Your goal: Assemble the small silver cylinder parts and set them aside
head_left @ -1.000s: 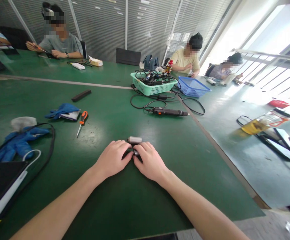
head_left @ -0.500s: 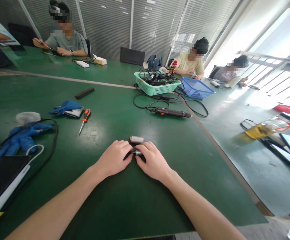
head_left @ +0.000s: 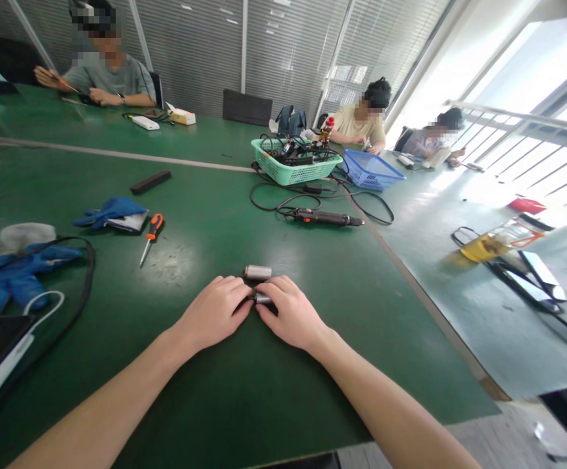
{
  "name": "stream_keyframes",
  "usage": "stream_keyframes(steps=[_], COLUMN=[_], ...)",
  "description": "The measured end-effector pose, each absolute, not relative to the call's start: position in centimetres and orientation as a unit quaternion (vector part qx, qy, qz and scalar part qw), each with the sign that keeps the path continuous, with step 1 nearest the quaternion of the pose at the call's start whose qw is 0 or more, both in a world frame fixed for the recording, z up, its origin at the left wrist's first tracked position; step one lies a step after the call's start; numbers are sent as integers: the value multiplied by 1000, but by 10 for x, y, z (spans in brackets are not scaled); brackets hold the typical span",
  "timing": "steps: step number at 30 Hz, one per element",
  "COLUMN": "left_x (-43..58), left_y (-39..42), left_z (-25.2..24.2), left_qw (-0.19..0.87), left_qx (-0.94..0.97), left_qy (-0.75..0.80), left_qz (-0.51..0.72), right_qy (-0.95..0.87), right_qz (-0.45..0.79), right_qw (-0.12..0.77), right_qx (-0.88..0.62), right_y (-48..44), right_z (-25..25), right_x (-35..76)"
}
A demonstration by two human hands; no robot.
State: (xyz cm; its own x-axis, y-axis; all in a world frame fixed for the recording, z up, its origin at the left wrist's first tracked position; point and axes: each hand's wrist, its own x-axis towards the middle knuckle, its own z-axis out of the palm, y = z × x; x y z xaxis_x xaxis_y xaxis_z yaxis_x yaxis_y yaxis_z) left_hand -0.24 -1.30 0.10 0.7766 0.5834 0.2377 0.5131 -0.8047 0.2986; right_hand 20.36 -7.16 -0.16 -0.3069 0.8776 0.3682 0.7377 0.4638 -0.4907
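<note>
My right hand (head_left: 290,312) grips a small silver metal cylinder (head_left: 262,298), its fingers curled over the far side and the thumb on the near side. At the cylinder's left end, my left hand (head_left: 218,312) is closed with thumb and forefinger on a dark tip, mostly hidden by the fingers. Both hands rest low at the table, almost touching. Just beyond them lies a second silver metal cylinder (head_left: 258,272) on its side, with a narrow dark end pointing left.
An orange-handled screwdriver (head_left: 152,236) and blue gloves (head_left: 112,213) lie to the left on the green table. A corded electric screwdriver (head_left: 327,217) lies ahead, before a green basket (head_left: 293,172) of cables and a blue basket (head_left: 371,172). A bottle (head_left: 489,246) stands right. Co-workers sit beyond.
The view has swung slightly to the right, so the surroundings appear shifted left. Both hands keep the same hold on the small cylinder; the second cylinder still lies beyond them.
</note>
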Motion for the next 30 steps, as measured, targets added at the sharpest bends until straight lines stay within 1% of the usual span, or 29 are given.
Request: stream_keyframes(steps=[21, 30], left_x=[-2, -1], left_y=[-14, -14], left_z=[2, 2], left_qw=[116, 102], left_qx=[930, 934], left_qy=[297, 295], left_qz=[180, 175], right_qy=[-799, -798], right_qz=[117, 116], right_qw=[301, 298], right_qx=[-507, -510], right_y=[-72, -73], right_z=[-4, -2], right_x=[205, 203])
